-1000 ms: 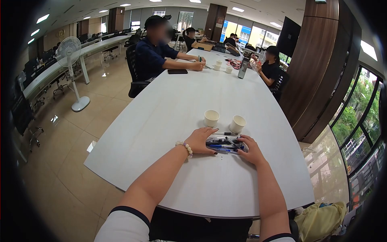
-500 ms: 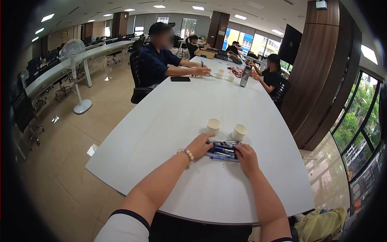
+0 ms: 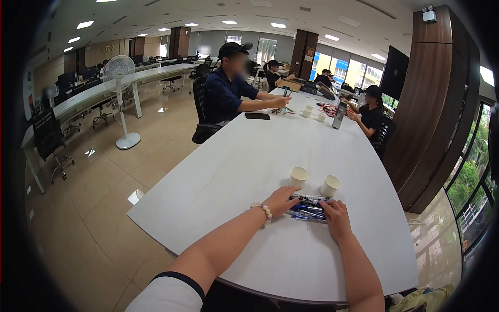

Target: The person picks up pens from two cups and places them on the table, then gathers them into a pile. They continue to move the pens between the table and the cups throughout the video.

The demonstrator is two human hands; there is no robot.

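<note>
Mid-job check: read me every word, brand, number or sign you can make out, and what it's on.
None can be read.
Pens: any print is too small.
Wall emblem: too small and blurred.
Notice on the pillar: too small.
Fan hub badge: too blurred to read.

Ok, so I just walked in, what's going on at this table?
Someone's left hand and right hand are at opposite ends of a loose pile of pens on the white table. Two paper cups stand just beyond the pile. Farther along, a seated person in dark blue holds something slim, too small to identify.
</note>
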